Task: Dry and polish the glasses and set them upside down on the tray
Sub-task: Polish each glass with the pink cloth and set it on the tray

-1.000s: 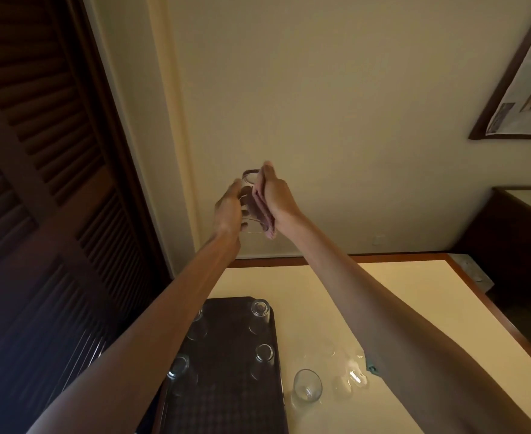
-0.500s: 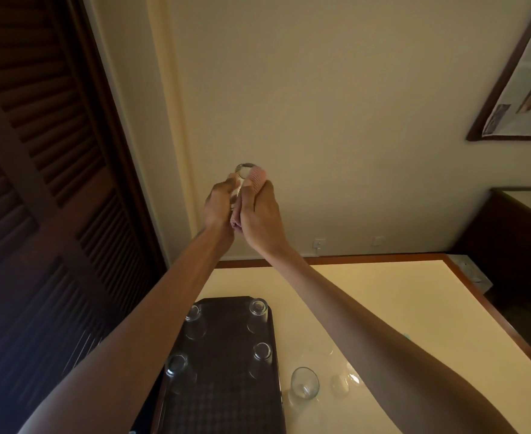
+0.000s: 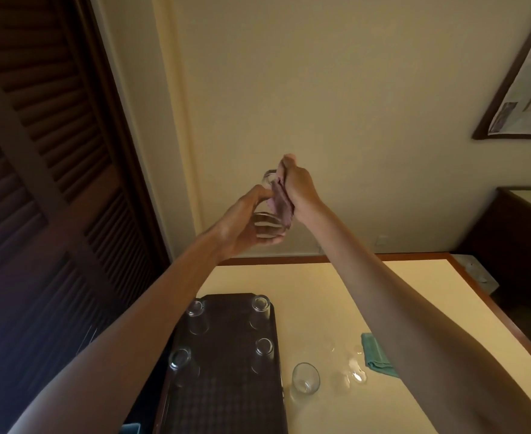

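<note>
Clear glass tumbler (image 3: 270, 219) is held high over far table (image 3: 320, 292) edge, gripped by L hand (image 3: 239, 227) for steadiness; purple cloth (image 3: 278, 200) is pinched against it by R hand (image 3: 300, 191), prob. for polishing.

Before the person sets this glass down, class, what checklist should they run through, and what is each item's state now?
1. Left hand grips the glass securely: ok.
2. Right hand holds the purple cloth against the glass: ok.
3. Glass dry and streak-free: cannot tell.
4. Bare room on the tray, near end: ok.
5. Every glass on the tray: not ok; another glass sits on the table beside it.
</note>
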